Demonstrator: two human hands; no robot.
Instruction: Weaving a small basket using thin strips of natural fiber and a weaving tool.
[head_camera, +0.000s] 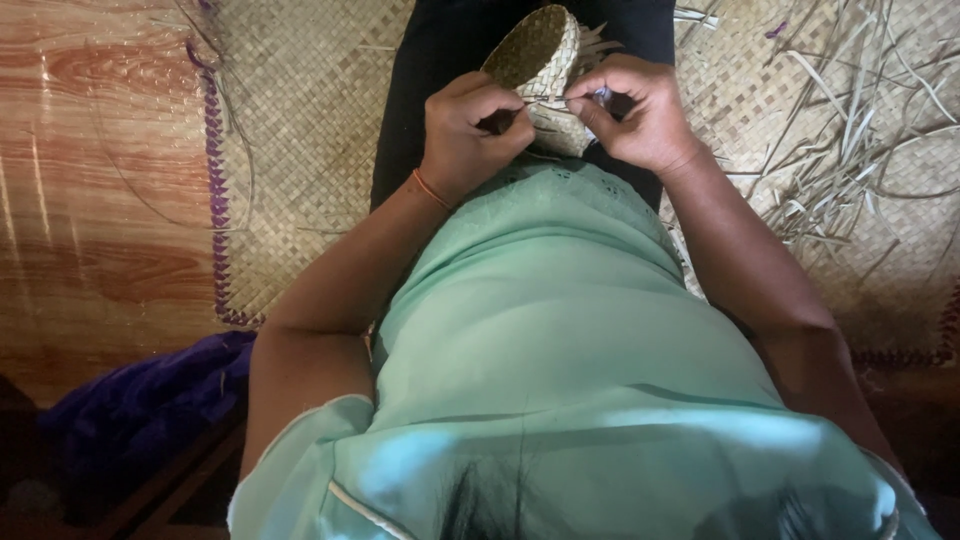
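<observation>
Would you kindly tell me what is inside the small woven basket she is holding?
The small woven basket shows only its own woven inner wall; nothing visible inside. Its lower part is covered by the left hand and right hand.

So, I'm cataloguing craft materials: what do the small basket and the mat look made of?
Small basket: seemingly dried palm or grass strips, matte tan, with a visible checker weave. Mat: similar plaited strips, with a purple woven edging. Exact fibre unclear.

No packages, labels, signs or screens show anywhere in the head view.
</observation>
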